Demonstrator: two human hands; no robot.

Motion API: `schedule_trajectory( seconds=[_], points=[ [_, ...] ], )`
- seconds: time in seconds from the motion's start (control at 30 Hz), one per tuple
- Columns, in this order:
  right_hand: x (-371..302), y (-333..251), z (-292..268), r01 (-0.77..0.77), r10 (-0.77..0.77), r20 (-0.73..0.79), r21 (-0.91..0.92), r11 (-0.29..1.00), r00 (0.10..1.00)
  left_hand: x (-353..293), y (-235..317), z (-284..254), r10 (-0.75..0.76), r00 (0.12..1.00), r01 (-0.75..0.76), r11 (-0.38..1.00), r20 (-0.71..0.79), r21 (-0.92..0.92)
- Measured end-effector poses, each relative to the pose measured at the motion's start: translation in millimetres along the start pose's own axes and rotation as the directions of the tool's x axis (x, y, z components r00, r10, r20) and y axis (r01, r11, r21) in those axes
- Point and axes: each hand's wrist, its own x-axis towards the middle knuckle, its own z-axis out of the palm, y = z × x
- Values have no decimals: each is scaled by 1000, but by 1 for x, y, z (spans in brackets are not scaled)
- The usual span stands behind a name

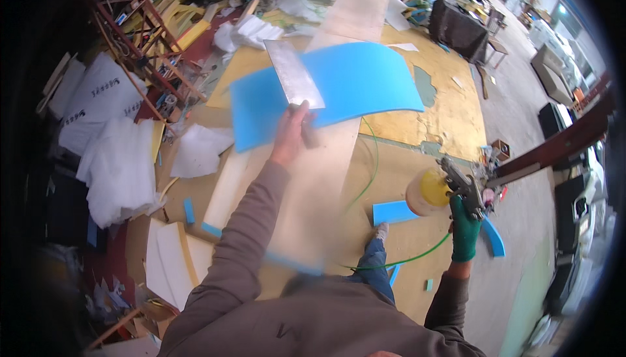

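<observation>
My left hand (291, 134) grips the near end of a thin, flat metal plate (291, 73). The plate is held over a curved blue foam sheet (368, 80), which lies across a long pale board (319, 168). Off to the right, my right hand (464, 233) wears a green glove and is wrapped round a spray gun (463, 186). A yellowish cup (427, 192) is attached to the gun, on its left side. From near the gun a thin green hose (417, 256) curves down past my leg.
Blue foam offcuts (393, 212) lie by my foot. A large yellowish sheet (450, 116) spreads beyond them. White wadding (120, 181) and a red metal frame (147, 37) stand left. A dark red beam (554, 151) juts in from the right; a grey sofa (554, 73) stands behind.
</observation>
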Motion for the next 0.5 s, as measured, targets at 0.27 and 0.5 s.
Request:
schedule_trajectory(
  seconds=[0.27, 0.5],
  points=[
    [138, 144, -51, -78, 62, 279, 46, 996, 958, 61, -12, 63, 283, 938, -248, 951, -198, 184],
    [191, 190, -108, 20, -14, 239, -23, 1000, 971, 168, -32, 104, 353, 870, -237, 911, -345, 336]
  ],
)
